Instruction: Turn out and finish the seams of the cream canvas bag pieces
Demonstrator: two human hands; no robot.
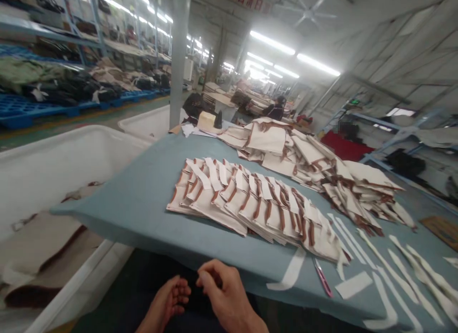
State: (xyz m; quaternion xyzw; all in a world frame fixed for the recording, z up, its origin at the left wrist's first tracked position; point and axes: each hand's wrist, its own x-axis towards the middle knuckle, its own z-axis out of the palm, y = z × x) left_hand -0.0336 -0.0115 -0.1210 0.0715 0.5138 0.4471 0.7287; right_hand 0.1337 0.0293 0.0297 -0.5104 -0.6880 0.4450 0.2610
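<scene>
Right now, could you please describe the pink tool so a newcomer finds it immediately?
Start at the blue-green table and its overlapping row of cream pieces. In front of the row's right end, a slim tool lies between pale strips; its pink colouring sets it apart.

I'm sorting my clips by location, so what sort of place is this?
Most likely a garment or textile workshop: overlapping cloth pieces lie in a row on a large table, a heap of cloth sits behind them, and fabric bundles rest on blue pallets.
</scene>
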